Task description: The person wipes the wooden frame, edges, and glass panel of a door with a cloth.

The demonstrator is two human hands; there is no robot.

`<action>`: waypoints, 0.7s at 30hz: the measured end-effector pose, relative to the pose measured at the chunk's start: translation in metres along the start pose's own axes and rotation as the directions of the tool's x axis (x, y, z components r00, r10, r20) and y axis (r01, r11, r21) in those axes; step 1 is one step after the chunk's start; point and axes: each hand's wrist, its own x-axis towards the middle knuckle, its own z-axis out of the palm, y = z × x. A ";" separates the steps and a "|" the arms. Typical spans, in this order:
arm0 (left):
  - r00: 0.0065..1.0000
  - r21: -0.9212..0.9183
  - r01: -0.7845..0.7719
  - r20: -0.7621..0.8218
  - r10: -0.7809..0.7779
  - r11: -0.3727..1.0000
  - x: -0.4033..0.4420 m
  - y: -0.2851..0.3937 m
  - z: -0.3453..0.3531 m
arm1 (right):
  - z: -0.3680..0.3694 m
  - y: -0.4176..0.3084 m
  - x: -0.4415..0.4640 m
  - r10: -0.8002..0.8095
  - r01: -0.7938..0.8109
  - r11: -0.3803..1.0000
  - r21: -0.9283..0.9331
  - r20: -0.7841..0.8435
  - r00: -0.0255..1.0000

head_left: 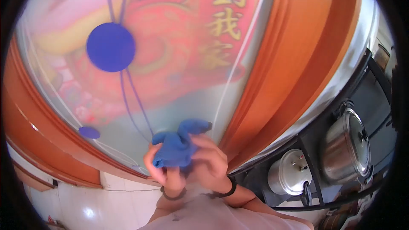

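Note:
A crumpled blue cloth (177, 145) is bunched up between my two hands, in front of a frosted glass door panel (187, 102). My left hand (159, 168) grips its lower left side with the fingers wrapped round it. On the other side, my right hand (211, 162) has its fingers closed on the cloth, slightly smeared by motion. One end of the cloth sticks out to the upper right, above the right fingers. Dark bands circle both wrists.
An orange-brown wooden frame (294, 47) borders the glass, which carries blue discs (110, 47) and a blurred red picture with gold characters (228, 21). To the right, a black rack (315, 166) holds a pressure cooker (285, 174) and a large lidded pot (346, 149). Pale floor (93, 208) lies below left.

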 end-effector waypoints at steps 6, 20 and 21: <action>0.985 0.080 -0.048 -0.164 0.061 0.996 0.016 0.012 -0.027 | 0.038 -0.002 0.002 -0.050 0.041 0.996 0.080 0.103 0.993; 0.995 0.046 -0.097 -0.028 0.098 0.994 0.010 -0.007 -0.019 | 0.025 -0.002 -0.003 -0.016 0.015 0.999 0.037 0.042 0.999; 0.994 0.037 -0.104 -0.010 0.104 0.994 0.009 -0.008 -0.016 | 0.022 -0.001 -0.005 -0.010 0.009 0.999 0.034 0.020 1.000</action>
